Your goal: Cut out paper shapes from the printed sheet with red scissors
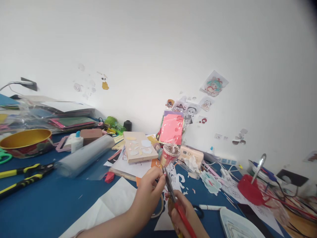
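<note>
Grasping a slim tool [183, 217] with a red handle, the right hand [191, 213] has its fingers wrapped round the grip, and a bit of yellow shows lower down beside the red. The tool stands out in front of the person, over the blue table [49, 205], its narrow grey end slanting up towards the cup [170, 156]. The left hand [148, 186] has its thumb and fingertips drawn together right beside that tip; whether a small piece is pinched there is too fine to tell. By its look the tool should be stiff and hard at the grey end, light enough for one hand, with the weight towards the grip; the coloured handle is the place to take hold, well back from the tip, which may be sharp. Anything between the left fingertips must be tiny, so it would call for a light pinch at its edge. Below the hands are a pale ring [162, 209] and a white strip [163, 225], with a creased sheet [111, 205] left of them and cut scraps [182, 179] beyond; these look thin, easily bent or torn, and best lifted by a corner.
</note>
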Demonstrator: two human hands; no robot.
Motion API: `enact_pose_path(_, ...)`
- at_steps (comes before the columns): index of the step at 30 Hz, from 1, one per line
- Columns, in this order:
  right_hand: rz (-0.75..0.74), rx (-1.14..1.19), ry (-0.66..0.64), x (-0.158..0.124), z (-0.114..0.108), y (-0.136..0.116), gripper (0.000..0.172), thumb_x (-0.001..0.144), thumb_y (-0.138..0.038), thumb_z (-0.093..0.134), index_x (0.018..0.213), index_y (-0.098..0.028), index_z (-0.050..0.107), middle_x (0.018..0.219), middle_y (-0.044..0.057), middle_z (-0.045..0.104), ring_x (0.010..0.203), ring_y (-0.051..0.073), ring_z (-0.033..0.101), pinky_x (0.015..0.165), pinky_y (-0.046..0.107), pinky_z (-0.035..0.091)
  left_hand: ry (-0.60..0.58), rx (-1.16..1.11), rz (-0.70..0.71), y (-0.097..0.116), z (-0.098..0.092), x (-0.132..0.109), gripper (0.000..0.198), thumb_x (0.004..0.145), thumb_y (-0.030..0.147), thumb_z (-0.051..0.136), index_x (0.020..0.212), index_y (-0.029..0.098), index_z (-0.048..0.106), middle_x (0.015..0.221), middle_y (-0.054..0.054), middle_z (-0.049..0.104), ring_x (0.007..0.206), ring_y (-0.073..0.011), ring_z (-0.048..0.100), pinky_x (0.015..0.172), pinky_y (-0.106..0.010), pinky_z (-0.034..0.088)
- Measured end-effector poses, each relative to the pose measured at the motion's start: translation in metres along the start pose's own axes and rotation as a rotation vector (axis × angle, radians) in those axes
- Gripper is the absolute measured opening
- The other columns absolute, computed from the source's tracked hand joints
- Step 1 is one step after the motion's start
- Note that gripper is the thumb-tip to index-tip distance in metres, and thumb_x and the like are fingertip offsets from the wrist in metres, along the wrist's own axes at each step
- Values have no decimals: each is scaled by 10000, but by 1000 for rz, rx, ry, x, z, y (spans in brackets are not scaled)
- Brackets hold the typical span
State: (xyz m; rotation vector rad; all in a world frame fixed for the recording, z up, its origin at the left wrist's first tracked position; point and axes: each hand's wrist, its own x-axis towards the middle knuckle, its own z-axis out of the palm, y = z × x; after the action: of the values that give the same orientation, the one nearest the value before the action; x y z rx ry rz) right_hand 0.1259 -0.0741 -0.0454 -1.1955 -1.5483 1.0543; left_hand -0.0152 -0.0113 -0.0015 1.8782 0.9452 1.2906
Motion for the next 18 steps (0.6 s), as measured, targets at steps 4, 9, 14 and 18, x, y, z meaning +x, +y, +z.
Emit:
enact_pose_path(4, 6, -23, -22, 0, 1, -1, 563, 770, -668, 434, 1042, -176, 404, 556, -91, 367, 414, 54, 306, 409, 194, 254, 6, 13, 2, -1, 0, 0, 277, 845, 293, 351, 584, 201, 366, 644, 12, 444, 625, -144, 438, 572, -251, 341)
enact_pose_path(9, -6, -51, -4, 3, -1, 0, 576, 748, -692, 434, 1023, -186, 417, 587, -81, 373, 408, 48, 300, 396, 192, 255, 18, 41, 28, -2, 0, -1, 281, 849, 290, 358, 584, 200, 381, 633, 15, 450, 613, -141, 444, 563, -249, 346)
enact_pose_path(14, 22, -43, -5, 4, -1, 3, 563, 758, -667, 454, 1039, -181, 418, 575, -83, 362, 398, 51, 289, 386, 193, 262, 23, 55, 52, -2, -1, -2, 282, 854, 284, 365, 588, 196, 396, 640, 11, 464, 617, -140, 453, 562, -246, 353)
enact_pose_path(18, 1, -19, 0, 3, 0, 3, 563, 760, -661, 460, 1029, -169, 410, 611, -73, 367, 399, 43, 273, 379, 190, 259, 29, 47, 70, -1, -2, -1, 261, 852, 261, 372, 601, 196, 396, 657, 10, 472, 637, -138, 462, 574, -240, 360)
